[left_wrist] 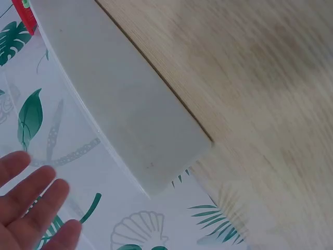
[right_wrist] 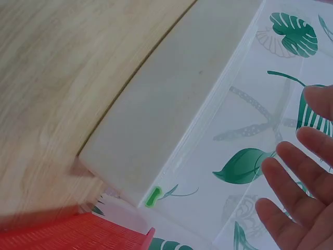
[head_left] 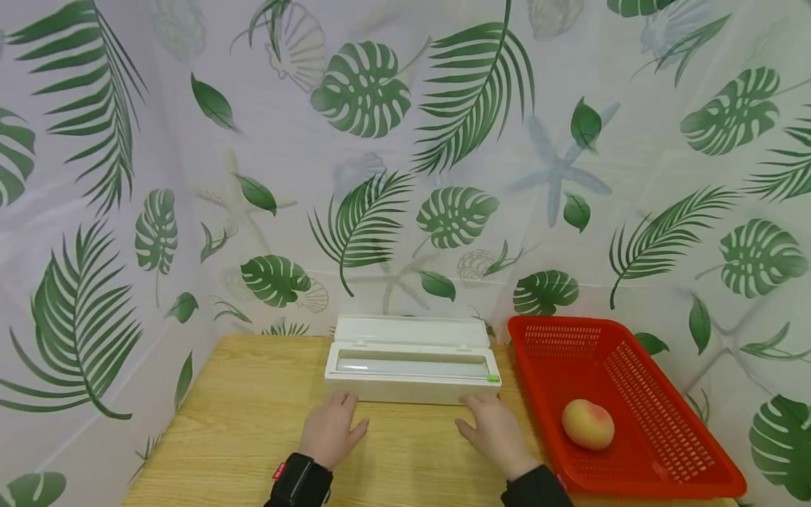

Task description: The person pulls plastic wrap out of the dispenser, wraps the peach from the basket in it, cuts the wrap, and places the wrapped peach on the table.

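Observation:
A long white plastic-wrap dispenser (head_left: pixel 412 391) sits at the back of the table, its lid (head_left: pixel 412 331) raised. A pale roll (head_left: pixel 412 367) shows in its opening, and a green slider (head_left: pixel 493 378) is at the front right corner. My left hand (head_left: pixel 331 429) is by the dispenser's front left end, fingers extended and holding nothing. By the front right end is my right hand (head_left: pixel 497 433), also with extended fingers and nothing in it. Both wrist views show the dispenser's plain front face, with spread fingers at the edge of the picture.
A red plastic basket (head_left: pixel 624 486) stands to the right of the dispenser. Inside it lies a yellow-pink peach (head_left: pixel 588 424). The wood-grain table (head_left: pixel 253 394) meets a leaf-printed curtain (head_left: pixel 393 282) at the back and left.

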Demonstrator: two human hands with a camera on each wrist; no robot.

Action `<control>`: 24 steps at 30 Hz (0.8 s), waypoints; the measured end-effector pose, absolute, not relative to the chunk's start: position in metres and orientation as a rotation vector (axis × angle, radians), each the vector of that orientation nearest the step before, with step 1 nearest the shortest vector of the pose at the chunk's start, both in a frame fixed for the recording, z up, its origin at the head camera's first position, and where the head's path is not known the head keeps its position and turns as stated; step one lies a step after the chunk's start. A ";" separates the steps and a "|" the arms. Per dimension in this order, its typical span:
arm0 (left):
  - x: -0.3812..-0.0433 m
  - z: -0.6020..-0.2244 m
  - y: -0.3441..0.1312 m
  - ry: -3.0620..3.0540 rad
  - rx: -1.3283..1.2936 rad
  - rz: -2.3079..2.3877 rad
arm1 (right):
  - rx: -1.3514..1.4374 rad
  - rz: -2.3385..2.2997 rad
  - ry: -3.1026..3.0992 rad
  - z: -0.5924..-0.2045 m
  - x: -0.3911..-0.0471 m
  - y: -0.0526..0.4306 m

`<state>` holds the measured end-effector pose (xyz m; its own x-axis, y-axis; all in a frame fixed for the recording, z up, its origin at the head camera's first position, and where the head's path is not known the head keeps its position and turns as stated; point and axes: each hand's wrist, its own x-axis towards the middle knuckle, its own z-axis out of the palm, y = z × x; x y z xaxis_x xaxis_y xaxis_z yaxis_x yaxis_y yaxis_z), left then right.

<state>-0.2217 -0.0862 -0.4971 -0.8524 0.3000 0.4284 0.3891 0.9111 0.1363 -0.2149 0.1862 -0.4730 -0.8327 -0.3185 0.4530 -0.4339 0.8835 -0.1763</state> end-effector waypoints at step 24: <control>-0.304 -0.494 -0.096 -2.777 -0.601 -0.258 | 0.586 0.365 -2.539 -0.482 -0.283 0.204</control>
